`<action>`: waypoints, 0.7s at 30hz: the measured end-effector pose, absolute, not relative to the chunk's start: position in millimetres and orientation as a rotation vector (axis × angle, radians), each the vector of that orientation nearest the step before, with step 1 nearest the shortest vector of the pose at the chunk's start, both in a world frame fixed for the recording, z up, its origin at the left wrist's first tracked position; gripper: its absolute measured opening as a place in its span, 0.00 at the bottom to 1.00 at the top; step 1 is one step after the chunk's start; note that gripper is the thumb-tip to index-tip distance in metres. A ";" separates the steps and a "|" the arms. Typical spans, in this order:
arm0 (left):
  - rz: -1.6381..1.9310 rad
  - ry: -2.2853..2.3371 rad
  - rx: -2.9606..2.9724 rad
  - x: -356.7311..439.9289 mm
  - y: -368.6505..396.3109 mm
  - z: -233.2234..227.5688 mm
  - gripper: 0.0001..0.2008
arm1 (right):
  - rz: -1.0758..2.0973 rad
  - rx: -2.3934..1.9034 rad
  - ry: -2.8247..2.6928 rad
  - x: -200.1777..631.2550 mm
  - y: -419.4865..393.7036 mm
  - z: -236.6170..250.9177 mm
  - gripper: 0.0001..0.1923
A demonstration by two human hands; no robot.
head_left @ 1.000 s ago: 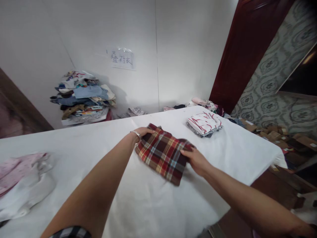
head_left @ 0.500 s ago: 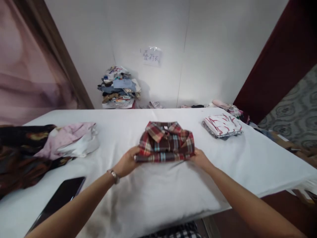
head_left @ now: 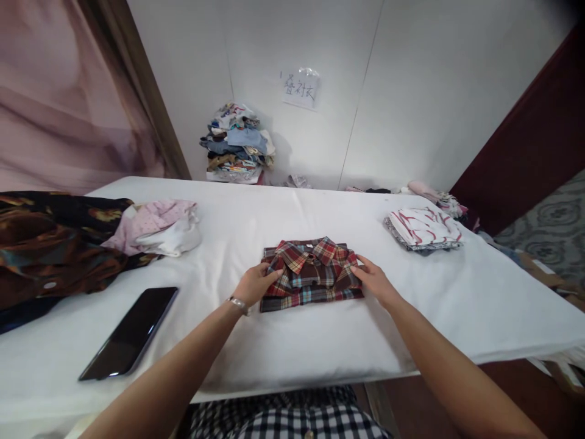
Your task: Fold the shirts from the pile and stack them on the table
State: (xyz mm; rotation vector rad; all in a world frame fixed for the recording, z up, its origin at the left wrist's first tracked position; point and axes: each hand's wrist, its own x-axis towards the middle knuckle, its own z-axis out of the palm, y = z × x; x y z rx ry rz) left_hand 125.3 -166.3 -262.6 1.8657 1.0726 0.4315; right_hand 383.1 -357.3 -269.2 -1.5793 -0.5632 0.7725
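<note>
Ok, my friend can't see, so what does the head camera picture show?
Two hands, left hand and right hand, rest on the sides of a folded plaid shirt on a white table. A phone and loose clothes lie to the left, a folded striped shirt to the right.

Left hand (head_left: 255, 284) fingertips tucked under the plaid shirt (head_left: 311, 274) at its left edge — hidden. Right hand (head_left: 375, 281) covers the shirt's right edge. Both forearms cut off by the bottom edge. Dark patterned garment (head_left: 50, 244) at the counter's (head_left: 320, 341) left end runs out of frame on the left. Counter's near-left corner cut off too. Paper sign (head_left: 299, 89) on the wall — writing too small to read. Clothes heap (head_left: 237, 143) behind the counter's far edge: single items can't be told apart, its base hidden.
</note>
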 end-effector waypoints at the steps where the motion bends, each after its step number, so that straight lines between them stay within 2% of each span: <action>1: 0.466 1.083 1.863 128.4 -169.2 -262.7 0.18 | 0.786 -1.532 -0.586 382.0 -353.1 -268.1 0.29; 5: 0.581 1.026 1.818 119.8 -181.2 -268.0 0.17 | 0.720 -1.454 -0.631 382.7 -353.1 -273.8 0.25; 10: 0.376 1.208 2.030 104.9 -192.5 -280.5 0.11 | 0.621 -1.844 -0.834 384.9 -366.2 -300.0 0.27; 14: 0.341 1.293 2.185 107.7 -199.0 -283.7 0.23 | 0.409 -2.077 -0.973 379.8 -367.2 -306.6 0.24; 17: 0.561 1.251 2.386 105.4 -207.6 -280.9 0.26 | 0.343 -2.116 -1.047 377.3 -370.7 -301.8 0.22; 19: 0.790 1.083 2.558 102.6 -216.9 -277.5 0.24 | 0.294 -2.090 -1.046 377.1 -377.0 -299.4 0.23; 21: 0.863 0.825 2.712 102.0 -227.4 -274.7 0.19 | 0.226 -2.022 -0.985 376.0 -385.7 -298.8 0.25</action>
